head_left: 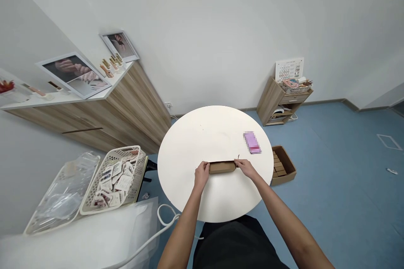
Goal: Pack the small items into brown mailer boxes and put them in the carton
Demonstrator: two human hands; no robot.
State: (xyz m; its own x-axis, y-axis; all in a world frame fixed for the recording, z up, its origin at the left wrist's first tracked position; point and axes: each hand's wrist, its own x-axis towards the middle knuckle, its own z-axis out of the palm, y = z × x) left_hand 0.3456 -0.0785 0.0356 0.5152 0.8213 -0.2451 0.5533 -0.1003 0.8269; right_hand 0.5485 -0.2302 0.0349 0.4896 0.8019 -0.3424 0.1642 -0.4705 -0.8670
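Note:
A small brown cardboard box [221, 167] lies on the round white table [205, 143], near its front edge. My left hand [201, 173] grips the box's left end with the fingers curled around it. My right hand [245, 168] grips the right end the same way. A thin small object sticks up at the box's right end beside my right fingers; I cannot make out what it is. A pink flat object [251, 142] lies on the table a little behind and to the right of my right hand.
An open cardboard carton [283, 165] with brown boxes sits on the blue floor right of the table. A white basket [115, 178] of small packets and a clear plastic tray [61, 193] stand at the left. A wooden cabinet [126, 105] and a small shelf [279, 101] line the wall.

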